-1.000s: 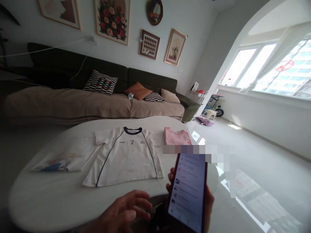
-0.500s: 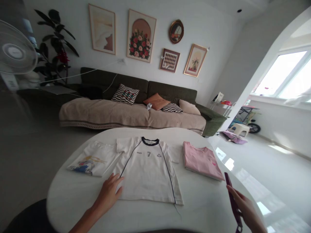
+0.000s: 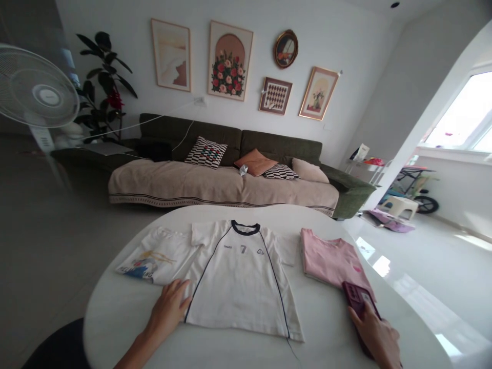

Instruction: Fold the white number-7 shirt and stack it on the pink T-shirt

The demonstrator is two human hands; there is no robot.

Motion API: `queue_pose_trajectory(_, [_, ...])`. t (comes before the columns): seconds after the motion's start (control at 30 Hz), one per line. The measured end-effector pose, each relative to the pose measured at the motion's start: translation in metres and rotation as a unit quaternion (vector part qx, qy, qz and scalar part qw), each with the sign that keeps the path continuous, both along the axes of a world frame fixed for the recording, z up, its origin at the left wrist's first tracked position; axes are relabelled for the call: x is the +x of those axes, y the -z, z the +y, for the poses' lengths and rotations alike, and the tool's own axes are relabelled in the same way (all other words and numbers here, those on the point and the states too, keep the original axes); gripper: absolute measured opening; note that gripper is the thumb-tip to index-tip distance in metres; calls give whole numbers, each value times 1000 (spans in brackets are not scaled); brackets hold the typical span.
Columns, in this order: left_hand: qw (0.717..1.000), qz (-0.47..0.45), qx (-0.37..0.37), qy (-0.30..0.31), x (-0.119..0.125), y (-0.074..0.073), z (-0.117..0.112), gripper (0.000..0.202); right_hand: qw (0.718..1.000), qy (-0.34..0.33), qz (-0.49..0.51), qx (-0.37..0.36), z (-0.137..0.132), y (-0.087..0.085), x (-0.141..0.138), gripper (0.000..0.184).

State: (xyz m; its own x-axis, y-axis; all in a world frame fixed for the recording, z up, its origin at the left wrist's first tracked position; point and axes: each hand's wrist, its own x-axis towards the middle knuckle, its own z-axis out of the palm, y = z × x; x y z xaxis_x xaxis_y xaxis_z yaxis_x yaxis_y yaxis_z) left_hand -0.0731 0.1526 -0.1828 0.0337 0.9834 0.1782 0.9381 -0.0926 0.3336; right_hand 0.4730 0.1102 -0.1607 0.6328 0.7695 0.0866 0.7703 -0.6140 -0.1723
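A white short-sleeved T-shirt [image 3: 242, 287] with dark collar and piping lies spread flat, a "7" on its chest. My left hand [image 3: 172, 302] rests at its lower left edge, fingers stretched out, holding nothing. My right hand [image 3: 374, 330] grips a maroon-cased phone [image 3: 357, 297], its camera side up, at the table's right. The phone's top end overlaps the near corner of a folded pink shirt [image 3: 330, 256] in view; whether they touch I cannot tell. To the left lies a folded white shirt [image 3: 161, 256] with a coloured print, beside the spread T-shirt's sleeve.
The white oval table [image 3: 215, 348] carries all the clothes. Behind it stands a dark green sofa [image 3: 215, 125] with a beige cover and several cushions. A fan [image 3: 46, 95] is at the left. A loose thread [image 3: 294, 351] trails from the T-shirt's hem.
My right hand has turned the phone from edge-on to camera side up and brought it leftward, to the pink shirt's near corner. My left hand stays by the T-shirt. The view has shifted slightly.
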Motion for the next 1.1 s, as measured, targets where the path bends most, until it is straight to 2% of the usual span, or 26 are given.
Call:
queue_pose_trajectory(0.27, [999, -1, -48, -7, 3, -11, -2, 43, 999, -27, 20, -33, -20, 7, 1, 52])
queue_pose_trajectory(0.33, [998, -4, -62, -17, 5, -15, -2, 44, 999, -27, 12, -39, -26, 5, -2, 51])
queue_pose_trajectory(0.4, [996, -20, -82, -29, 7, -21, -2, 46, 999, -8, -24, -39, -29, -4, -12, 55])
queue_pose_trajectory(0.47, [991, -60, -110, -44, 9, -26, -1, 49, 998, -7, -52, -18, -27, -19, -34, 60])
queue_pose_trajectory(0.53, [982, -115, -135, -66, 10, -31, 1, 49, 998, -59, -15, 15, -20, -32, -68, 59])
queue_pose_trajectory(0.57, [977, -137, -143, -76, 11, -33, 1, 47, 994, -102, 35, 27, -15, -36, -89, 56])
queue_pose_trajectory(0.63, [971, -168, -148, -87, 10, -36, 1, 40, 981, -159, 104, 26, -5, -36, -131, 48])
queue_pose_trajectory(0.7, [967, -190, -147, -82, 7, -37, 0, 34, 973, -172, 149, 20, 3, -30, -167, 35])
queue_pose_trajectory(0.77, [961, -224, -145, -77, 0, -39, -1, 31, 966, -165, 196, 25, 8, -26, -188, 19])
queue_pose_trajectory(0.83, [951, -267, -140, -75, -8, -44, -1, 30, 953, -156, 257, 41, 13, -32, -194, 10])
queue_pose_trajectory(0.9, [936, -320, -130, -71, -14, -53, 0, 32, 928, -158, 330, 73, 18, -51, -189, 19])
queue_pose_trajectory(1.0, [910, -401, -95, -53, -15, -83, 2, 43, 874, -172, 425, 162, 25, -103, -176, 25])
queue_pose_trajectory(1.07, [862, -503, -49, -31, -11, -117, 1, 45, 833, -187, 465, 234, 27, -146, -168, 28])
queue_pose_trajectory(1.1, [820, -572, -18, -16, -8, -137, -1, 43, 813, -195, 479, 268, 25, -168, -164, 30])
